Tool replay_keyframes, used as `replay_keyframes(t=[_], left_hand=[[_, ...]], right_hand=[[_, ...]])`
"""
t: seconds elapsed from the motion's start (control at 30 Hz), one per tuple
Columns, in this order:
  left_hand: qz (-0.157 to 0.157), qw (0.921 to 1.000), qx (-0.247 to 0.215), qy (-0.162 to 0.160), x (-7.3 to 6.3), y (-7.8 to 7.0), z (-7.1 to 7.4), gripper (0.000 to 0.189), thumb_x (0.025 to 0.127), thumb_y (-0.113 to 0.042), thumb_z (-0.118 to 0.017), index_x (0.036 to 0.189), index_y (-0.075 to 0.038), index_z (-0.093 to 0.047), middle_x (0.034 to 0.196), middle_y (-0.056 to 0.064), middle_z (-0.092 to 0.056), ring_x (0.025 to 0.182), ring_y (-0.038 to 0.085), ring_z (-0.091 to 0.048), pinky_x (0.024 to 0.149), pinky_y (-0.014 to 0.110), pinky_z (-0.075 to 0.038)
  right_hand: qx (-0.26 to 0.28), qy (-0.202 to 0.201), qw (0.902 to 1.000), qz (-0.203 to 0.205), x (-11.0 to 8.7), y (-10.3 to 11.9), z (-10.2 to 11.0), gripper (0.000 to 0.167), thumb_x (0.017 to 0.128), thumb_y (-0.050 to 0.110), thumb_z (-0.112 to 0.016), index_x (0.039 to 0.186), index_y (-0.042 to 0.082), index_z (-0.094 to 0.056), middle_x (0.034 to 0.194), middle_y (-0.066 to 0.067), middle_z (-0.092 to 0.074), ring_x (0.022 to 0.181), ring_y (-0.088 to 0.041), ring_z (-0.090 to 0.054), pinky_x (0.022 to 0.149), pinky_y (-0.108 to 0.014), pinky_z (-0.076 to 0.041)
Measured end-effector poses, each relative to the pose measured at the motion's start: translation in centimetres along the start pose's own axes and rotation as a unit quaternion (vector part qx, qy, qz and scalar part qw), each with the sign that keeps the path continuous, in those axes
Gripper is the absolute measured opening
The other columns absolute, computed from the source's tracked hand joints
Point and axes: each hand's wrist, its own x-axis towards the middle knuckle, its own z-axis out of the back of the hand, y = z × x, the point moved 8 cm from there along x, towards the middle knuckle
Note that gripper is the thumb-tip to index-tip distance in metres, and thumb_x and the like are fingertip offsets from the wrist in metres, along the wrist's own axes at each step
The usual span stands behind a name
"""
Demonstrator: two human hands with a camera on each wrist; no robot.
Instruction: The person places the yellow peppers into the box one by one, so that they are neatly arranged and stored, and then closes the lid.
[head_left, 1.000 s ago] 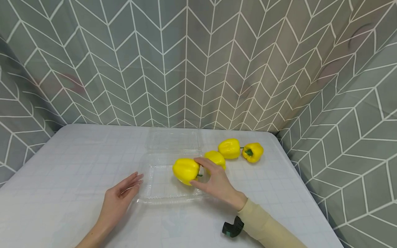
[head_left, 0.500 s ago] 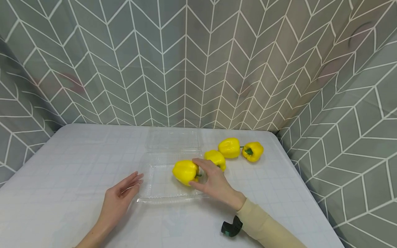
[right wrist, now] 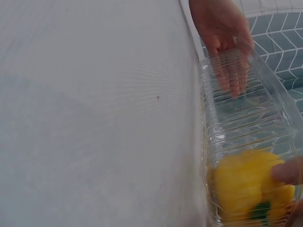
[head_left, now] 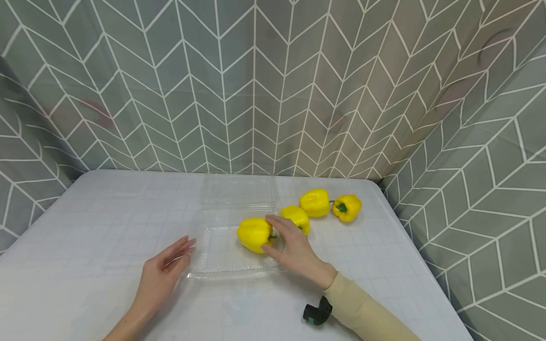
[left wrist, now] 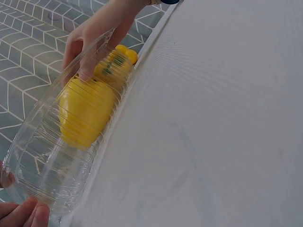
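Observation:
A clear plastic clamshell container point(head_left: 219, 253) lies unfolded on the table, its lid point(head_left: 236, 192) laid back on the far side. In the right half of its base rests a yellow bell pepper point(head_left: 253, 234), stem pointing right. My right hand point(head_left: 298, 248) holds this pepper at the stem end between thumb and fingers. At the container's left edge is my left hand point(head_left: 164, 270), fingers relaxed and nearly straight. In the left wrist view its fingertips point(left wrist: 28, 215) lie at the container's end. Through the clear wall the pepper point(right wrist: 246, 187) also shows in the right wrist view.
Just right of the container sits another yellow pepper point(head_left: 295, 219), partly behind my right hand. Two more, a lying pepper point(head_left: 314, 202) and one with its stem facing forward point(head_left: 347, 208), are farther back. A black curved object point(head_left: 317, 312) lies beside the right sleeve point(head_left: 367, 310).
The pepper and my right hand have shifted only very slightly, with the grip at the stem end kept. My left hand has stayed at the container's left edge.

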Motion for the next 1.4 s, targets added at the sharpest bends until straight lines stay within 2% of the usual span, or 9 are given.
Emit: replay_keyframes(t=[0.2,0.77,1.4], left_hand=[[-0.008,1.0000,0.003,-0.001,0.02,-0.09,0.05,0.040,0.097,-0.004,-0.064,0.136,0.005,-0.057,0.123,0.020,-0.069,0.107,-0.006,-0.064,0.090,0.008,-0.051],[0.001,0.9999,0.010,-0.001,-0.17,0.08,-0.06,0.041,0.098,-0.007,-0.064,0.137,0.002,-0.057,0.125,0.020,-0.068,0.107,-0.007,-0.064,0.089,0.007,-0.051],[0.000,1.0000,0.006,0.001,-0.06,0.04,-0.09,0.042,0.097,-0.007,-0.064,0.138,0.002,-0.056,0.126,0.018,-0.068,0.107,-0.007,-0.064,0.089,0.007,-0.051]], right_hand=[[-0.009,-0.006,0.9999,-0.004,0.05,0.11,0.10,0.064,0.088,0.022,-0.077,0.143,0.003,-0.052,0.148,-0.010,-0.052,0.138,-0.029,-0.046,0.117,-0.049,-0.037],[-0.023,-0.035,0.9988,-0.025,0.49,0.01,-0.01,0.063,0.085,0.019,-0.079,0.140,0.002,-0.054,0.147,-0.010,-0.053,0.135,-0.029,-0.049,0.115,-0.047,-0.041],[-0.010,-0.034,0.9988,-0.034,0.62,-0.20,0.02,0.063,0.088,0.016,-0.076,0.144,0.004,-0.050,0.151,-0.007,-0.049,0.139,-0.028,-0.045,0.117,-0.047,-0.038]])
